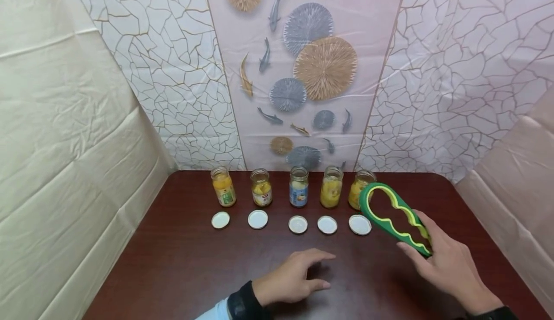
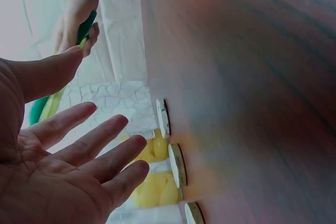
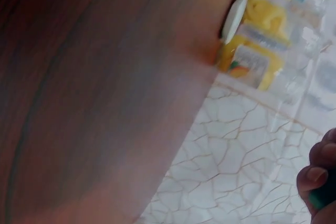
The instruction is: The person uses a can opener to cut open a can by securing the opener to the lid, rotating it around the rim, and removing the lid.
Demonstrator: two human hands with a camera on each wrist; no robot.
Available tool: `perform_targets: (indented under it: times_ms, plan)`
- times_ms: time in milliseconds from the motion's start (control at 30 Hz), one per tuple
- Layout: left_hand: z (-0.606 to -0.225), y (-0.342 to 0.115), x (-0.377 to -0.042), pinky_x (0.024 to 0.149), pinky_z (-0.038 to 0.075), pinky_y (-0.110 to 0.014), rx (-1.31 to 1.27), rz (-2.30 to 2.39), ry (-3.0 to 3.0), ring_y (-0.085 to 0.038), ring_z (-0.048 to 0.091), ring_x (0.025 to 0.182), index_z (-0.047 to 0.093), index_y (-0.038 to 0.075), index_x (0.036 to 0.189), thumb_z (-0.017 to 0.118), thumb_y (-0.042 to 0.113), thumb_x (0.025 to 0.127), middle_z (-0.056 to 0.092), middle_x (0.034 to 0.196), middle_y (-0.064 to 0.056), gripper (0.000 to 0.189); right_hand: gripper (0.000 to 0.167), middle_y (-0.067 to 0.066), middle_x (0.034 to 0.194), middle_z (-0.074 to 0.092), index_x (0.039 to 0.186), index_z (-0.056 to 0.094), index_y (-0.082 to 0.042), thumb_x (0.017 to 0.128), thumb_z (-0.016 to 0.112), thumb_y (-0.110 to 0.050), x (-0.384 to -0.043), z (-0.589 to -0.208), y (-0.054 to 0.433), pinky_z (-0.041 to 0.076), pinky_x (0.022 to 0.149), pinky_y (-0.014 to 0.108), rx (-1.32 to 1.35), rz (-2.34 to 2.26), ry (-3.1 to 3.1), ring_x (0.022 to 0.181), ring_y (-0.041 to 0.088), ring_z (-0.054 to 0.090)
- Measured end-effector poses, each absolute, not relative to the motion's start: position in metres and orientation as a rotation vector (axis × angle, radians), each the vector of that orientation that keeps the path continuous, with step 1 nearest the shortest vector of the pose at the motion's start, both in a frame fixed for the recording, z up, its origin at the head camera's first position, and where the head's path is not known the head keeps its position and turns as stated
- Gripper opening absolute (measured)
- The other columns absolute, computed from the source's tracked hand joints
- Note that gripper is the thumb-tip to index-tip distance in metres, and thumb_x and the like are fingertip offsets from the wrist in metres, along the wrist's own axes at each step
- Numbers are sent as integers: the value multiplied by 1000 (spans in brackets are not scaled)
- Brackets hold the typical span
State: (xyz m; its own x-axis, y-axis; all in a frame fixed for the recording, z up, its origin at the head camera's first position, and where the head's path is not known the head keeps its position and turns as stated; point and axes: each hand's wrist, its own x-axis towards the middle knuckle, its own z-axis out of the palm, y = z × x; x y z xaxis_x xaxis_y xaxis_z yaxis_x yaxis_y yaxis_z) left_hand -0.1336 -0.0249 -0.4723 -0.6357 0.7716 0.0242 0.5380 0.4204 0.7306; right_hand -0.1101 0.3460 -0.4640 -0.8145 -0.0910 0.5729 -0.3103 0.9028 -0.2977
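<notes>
My right hand (image 1: pixel 452 257) grips the handle ends of a green jar opener (image 1: pixel 391 216) with a wavy yellow inner edge, raised over the right side of the table. Its rounded end overlaps the rightmost glass jar (image 1: pixel 360 185) in the head view. My left hand (image 1: pixel 294 276) hovers over the table's front middle, holding nothing, its fingers spread in the left wrist view. Several uncapped jars with yellow contents stand in a row at the back, among them a blue-labelled jar (image 1: pixel 298 187). In front of each jar lies a white lid, such as the rightmost lid (image 1: pixel 359 224).
The dark reddish-brown table (image 1: pixel 173 262) reaches back to a patterned wall covering (image 1: pixel 303 94). Cream fabric (image 1: pixel 86 166) hangs along the left side, and similar cloth (image 1: pixel 515 185) along the right. The leftmost jar (image 1: pixel 223 187) stands near the table's back edge.
</notes>
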Motion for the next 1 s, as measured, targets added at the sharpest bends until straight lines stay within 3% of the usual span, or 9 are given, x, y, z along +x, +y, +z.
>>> perform_targets:
  times_ms: [133, 267, 500, 633, 767, 1000]
  plan:
    - [-468, -34, -137, 113, 53, -31, 1069, 1094, 2380, -18, 60, 143, 55, 23, 155, 72, 28, 104, 63, 154, -2, 53, 77, 1, 76, 56, 147, 51, -8, 88, 85, -44, -117, -469, 357, 32, 51, 30, 92, 502, -2598, 64, 7, 49]
    - [-462, -46, -142, 115, 52, -35, 981, 1152, 2385, -20, 59, 144, 55, 25, 155, 71, 28, 105, 62, 156, -2, 53, 78, 9, 83, 60, 145, 45, -1, 98, 71, -57, -127, -473, 369, 33, 52, 33, -77, 467, -2757, 68, 19, 54]
    - [-461, -61, -144, 118, 51, -44, 924, 1193, 2399, -24, 57, 146, 55, 27, 155, 71, 28, 105, 61, 157, -3, 53, 87, 23, 84, 63, 137, 42, 13, 104, 53, -66, -157, -483, 387, 36, 50, 38, -241, 455, -2943, 66, 32, 59]
    - [-461, -66, -144, 119, 50, -44, 909, 1195, 2416, -19, 56, 148, 54, 29, 156, 70, 29, 105, 60, 157, 3, 53, 86, 27, 78, 60, 120, 41, 18, 107, 42, -68, -175, -487, 390, 42, 51, 44, -347, 461, -3064, 65, 38, 60]
    - [-464, -69, -146, 121, 49, -43, 873, 1192, 2422, -15, 53, 149, 53, 34, 156, 70, 32, 106, 58, 158, 9, 53, 82, 32, 78, 60, 111, 41, 17, 108, 40, -65, -191, -493, 386, 47, 56, 51, -408, 464, -3122, 68, 44, 62]
    - [-467, -74, -147, 121, 49, -45, 851, 1220, 2421, -15, 53, 149, 53, 34, 156, 70, 29, 105, 57, 158, 8, 54, 82, 45, 99, 62, 120, 38, 24, 110, 43, -57, -218, -496, 377, 53, 68, 59, -474, 433, -3192, 83, 53, 65]
